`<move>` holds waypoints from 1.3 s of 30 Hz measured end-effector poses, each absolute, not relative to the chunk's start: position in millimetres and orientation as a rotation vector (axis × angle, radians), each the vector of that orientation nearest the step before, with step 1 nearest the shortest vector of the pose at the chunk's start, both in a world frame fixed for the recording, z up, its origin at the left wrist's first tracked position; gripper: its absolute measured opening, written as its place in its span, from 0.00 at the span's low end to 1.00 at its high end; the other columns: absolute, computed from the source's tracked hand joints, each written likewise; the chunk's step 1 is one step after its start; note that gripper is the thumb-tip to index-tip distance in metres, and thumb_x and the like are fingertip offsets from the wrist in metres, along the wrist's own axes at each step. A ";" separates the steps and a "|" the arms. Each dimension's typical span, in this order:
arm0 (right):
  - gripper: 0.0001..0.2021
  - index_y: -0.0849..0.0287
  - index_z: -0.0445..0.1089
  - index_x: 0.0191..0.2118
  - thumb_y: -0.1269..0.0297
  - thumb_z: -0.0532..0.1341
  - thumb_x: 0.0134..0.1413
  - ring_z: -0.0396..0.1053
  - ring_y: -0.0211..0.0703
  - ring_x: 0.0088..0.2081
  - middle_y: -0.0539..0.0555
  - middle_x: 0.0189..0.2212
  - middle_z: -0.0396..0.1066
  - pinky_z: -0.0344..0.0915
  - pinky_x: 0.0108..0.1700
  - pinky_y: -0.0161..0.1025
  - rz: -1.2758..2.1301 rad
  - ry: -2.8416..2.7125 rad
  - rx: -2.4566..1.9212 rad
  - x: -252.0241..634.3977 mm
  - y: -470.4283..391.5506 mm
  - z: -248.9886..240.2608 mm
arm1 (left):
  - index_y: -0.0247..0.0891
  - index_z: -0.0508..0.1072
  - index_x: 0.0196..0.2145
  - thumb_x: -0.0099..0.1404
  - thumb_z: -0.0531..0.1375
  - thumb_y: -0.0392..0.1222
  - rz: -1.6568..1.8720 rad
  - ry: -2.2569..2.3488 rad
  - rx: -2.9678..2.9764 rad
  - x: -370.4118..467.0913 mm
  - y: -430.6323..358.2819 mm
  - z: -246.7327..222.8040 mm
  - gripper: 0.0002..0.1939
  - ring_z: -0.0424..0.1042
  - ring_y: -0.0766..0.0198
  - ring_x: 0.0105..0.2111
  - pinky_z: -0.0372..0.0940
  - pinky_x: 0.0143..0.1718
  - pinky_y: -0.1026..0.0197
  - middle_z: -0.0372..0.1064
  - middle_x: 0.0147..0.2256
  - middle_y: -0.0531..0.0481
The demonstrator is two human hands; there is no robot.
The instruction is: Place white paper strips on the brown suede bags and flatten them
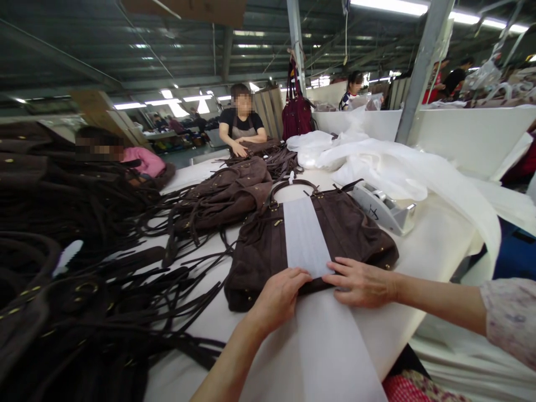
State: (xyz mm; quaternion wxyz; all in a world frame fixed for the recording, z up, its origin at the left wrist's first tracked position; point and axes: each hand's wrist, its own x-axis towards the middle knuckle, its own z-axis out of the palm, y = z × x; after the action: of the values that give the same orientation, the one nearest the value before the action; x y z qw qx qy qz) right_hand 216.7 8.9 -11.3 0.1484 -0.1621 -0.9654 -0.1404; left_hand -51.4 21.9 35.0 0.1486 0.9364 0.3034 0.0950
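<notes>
A dark brown handbag (259,251) lies flat in front of me, its looped handle pointing away. Down its middle runs a white paper-like strip (305,234), which continues past the bag's near edge towards me. My left hand (281,296) rests at the near edge, fingers extended and lightly bent over the strip's left side; its thumb is hidden. Across from it, my right hand (362,283) touches the near edge with its fingers spread, the tips on the strip's right side. Both hands are open.
A grey tape dispenser (383,206) stands right of the bag. Brown bags (226,190) with loose straps pile up behind and left. White wrapping sheets (377,162) spread over the table's (439,245) far right. A co-worker (242,120) stands opposite, and another person (144,162) is at left.
</notes>
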 end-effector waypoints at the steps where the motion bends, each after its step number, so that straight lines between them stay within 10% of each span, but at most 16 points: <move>1: 0.06 0.59 0.68 0.36 0.69 0.54 0.61 0.59 0.58 0.58 0.58 0.54 0.64 0.60 0.55 0.58 -0.397 -2.742 -0.496 215.8 8.3 -15.1 | 0.40 0.66 0.49 0.57 0.49 0.24 0.267 0.861 2.692 -52.3 21.1 35.7 0.24 0.66 0.61 0.49 0.61 0.53 0.58 0.67 0.49 0.48; 9: 0.12 0.63 0.65 0.40 0.77 0.48 0.55 0.66 0.45 0.52 0.61 0.45 0.71 0.62 0.58 0.47 -0.065 -2.380 -0.748 206.3 6.3 -37.7 | 0.42 0.63 0.52 0.54 0.57 0.30 0.178 0.867 2.662 -66.2 11.4 45.8 0.27 0.60 0.58 0.57 0.55 0.60 0.54 0.60 0.58 0.47; 13: 0.12 0.62 0.64 0.42 0.77 0.48 0.54 0.68 0.44 0.49 0.61 0.43 0.72 0.64 0.56 0.46 0.035 -2.368 -0.717 212.3 -1.9 -28.9 | 0.39 0.69 0.38 0.64 0.54 0.37 0.208 0.923 2.638 -55.0 4.8 43.9 0.06 0.68 0.60 0.49 0.62 0.53 0.58 0.67 0.51 0.48; 22: 0.12 0.62 0.64 0.45 0.73 0.54 0.54 0.61 0.48 0.57 0.63 0.51 0.68 0.57 0.59 0.49 0.074 -2.459 -0.785 232.4 -35.8 -21.3 | 0.39 0.69 0.31 0.63 0.53 0.34 0.431 1.182 2.415 -29.7 -11.5 15.6 0.06 0.71 0.64 0.36 0.64 0.39 0.66 0.71 0.37 0.51; 32: 0.11 0.57 0.62 0.29 0.63 0.51 0.64 0.66 0.42 0.28 0.50 0.24 0.68 0.57 0.32 0.38 0.104 -2.164 -1.409 200.4 -22.4 -25.9 | 0.38 0.69 0.28 0.58 0.55 0.37 0.408 1.567 2.018 -14.6 -1.5 47.5 0.05 0.70 0.64 0.33 0.58 0.33 0.64 0.72 0.32 0.53; 35: 0.06 0.58 0.63 0.38 0.62 0.52 0.63 0.67 0.41 0.27 0.48 0.23 0.68 0.56 0.30 0.37 0.121 -2.059 -1.483 195.2 -21.7 -27.2 | 0.38 0.68 0.25 0.57 0.55 0.37 0.412 1.684 1.987 -10.0 -0.1 43.9 0.04 0.69 0.63 0.33 0.56 0.32 0.64 0.71 0.30 0.53; 39: 0.23 0.63 0.50 0.61 0.64 0.51 0.62 0.68 0.42 0.25 0.47 0.23 0.69 0.57 0.29 0.37 0.047 -2.010 -1.477 190.5 -17.2 -29.7 | 0.38 0.68 0.26 0.56 0.56 0.35 0.439 1.748 1.930 -7.6 1.7 38.6 0.02 0.69 0.63 0.34 0.56 0.34 0.63 0.70 0.30 0.52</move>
State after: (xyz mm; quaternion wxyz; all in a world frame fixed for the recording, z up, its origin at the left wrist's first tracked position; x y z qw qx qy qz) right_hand 190.5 -17.2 -29.7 0.3176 -0.5613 -0.7640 0.0180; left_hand -7.6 1.7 38.6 0.2480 0.7080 0.6413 0.1609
